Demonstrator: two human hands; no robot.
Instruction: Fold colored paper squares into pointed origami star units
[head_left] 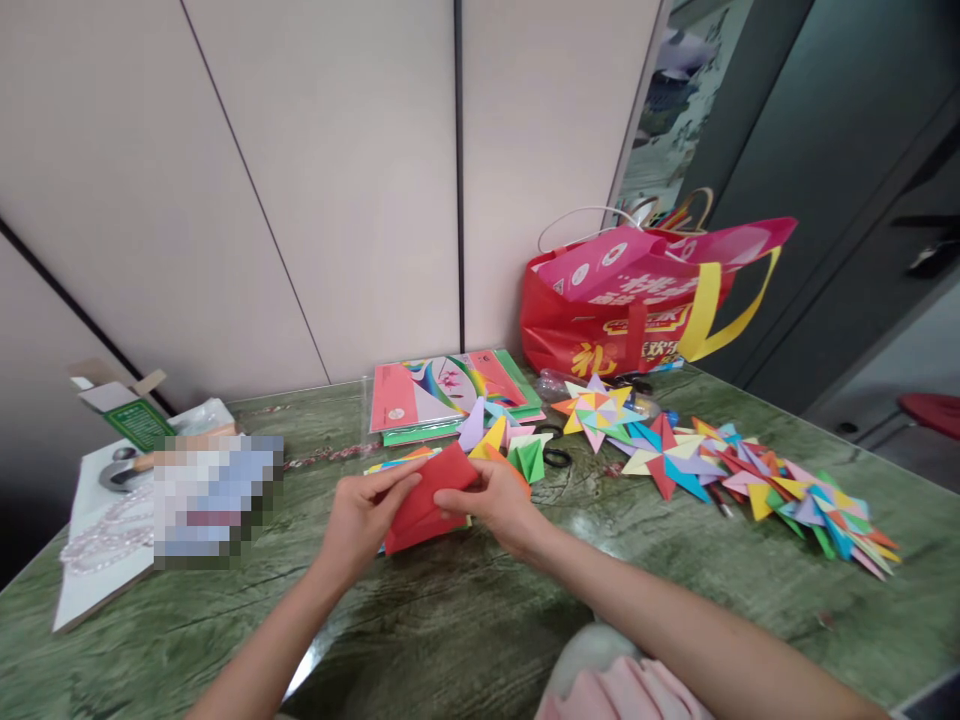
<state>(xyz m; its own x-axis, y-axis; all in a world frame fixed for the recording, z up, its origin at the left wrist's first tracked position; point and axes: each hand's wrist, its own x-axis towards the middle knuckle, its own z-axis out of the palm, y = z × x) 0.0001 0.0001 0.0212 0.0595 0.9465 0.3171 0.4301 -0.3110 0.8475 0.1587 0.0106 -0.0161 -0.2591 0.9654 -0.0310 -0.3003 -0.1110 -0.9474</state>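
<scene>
A sheet of red paper (433,500), with a fold across it, is held up over the table between both hands. My left hand (369,512) pinches its left edge between thumb and fingers. On the other side, my right hand (495,497) grips the right edge, thumb lying on the front face. Just behind the paper are folded paper pieces (491,437) in purple, yellow, green and orange. Some colored sheets show partly beneath the red paper, mostly hidden by it and the hands.
Packs of colored paper (442,392) lie against the wall. Scissors (556,457) have black handles. Several multicolored paper stars (664,460) spread along the right. A red gift bag (600,320) stands behind them. At left are a green box (135,420), a white board (94,540) and a beaded string (112,525).
</scene>
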